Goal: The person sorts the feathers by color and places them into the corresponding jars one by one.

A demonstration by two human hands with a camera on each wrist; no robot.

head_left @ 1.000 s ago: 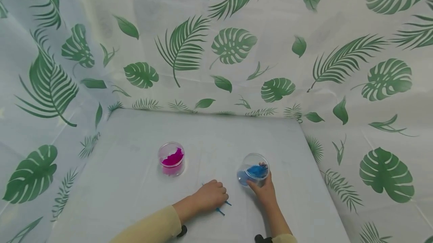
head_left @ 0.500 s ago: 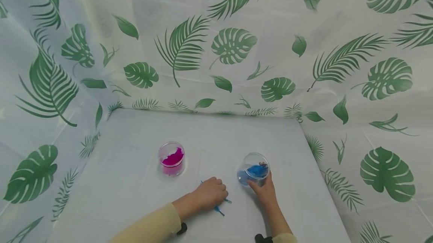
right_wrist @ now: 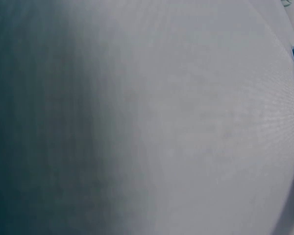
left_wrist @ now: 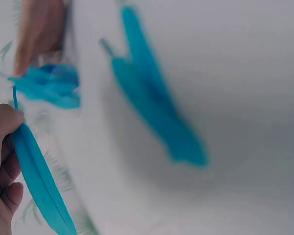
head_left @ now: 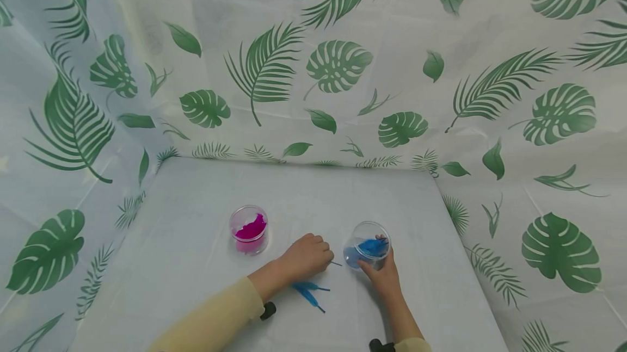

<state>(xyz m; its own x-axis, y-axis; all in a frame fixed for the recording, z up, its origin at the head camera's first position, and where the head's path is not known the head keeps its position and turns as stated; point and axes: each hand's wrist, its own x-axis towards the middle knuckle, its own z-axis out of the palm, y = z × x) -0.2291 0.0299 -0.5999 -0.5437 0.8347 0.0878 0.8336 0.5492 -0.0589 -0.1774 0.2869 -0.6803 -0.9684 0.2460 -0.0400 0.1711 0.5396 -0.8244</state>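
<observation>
My left hand [head_left: 306, 257] pinches a blue feather [left_wrist: 39, 176] near its quill, as the left wrist view shows; in the head view only the quill tip pokes out past the fingers. On the table beneath it lie two loose blue feathers [head_left: 308, 296], partly overlapping. To the right, my right hand [head_left: 385, 277] grips a clear plastic cup [head_left: 364, 225] by its right side, thumb in front. Blue feathers [head_left: 371, 248] are bunched inside that cup. The right wrist view catches mostly white tabletop, with a sliver of blue at its right edge.
A second clear cup [head_left: 243, 211] with bright magenta contents stands left of the hands. The white-covered table [head_left: 294, 189] meets leaf-printed sheets [head_left: 343, 118] at its back and sides. A dark wrist strap part [head_left: 268, 311] shows beside the left sleeve.
My left hand has lifted away from the loose feathers and moved up and slightly right, carrying one feather toward the cup. The right hand and both cups stay in place.
</observation>
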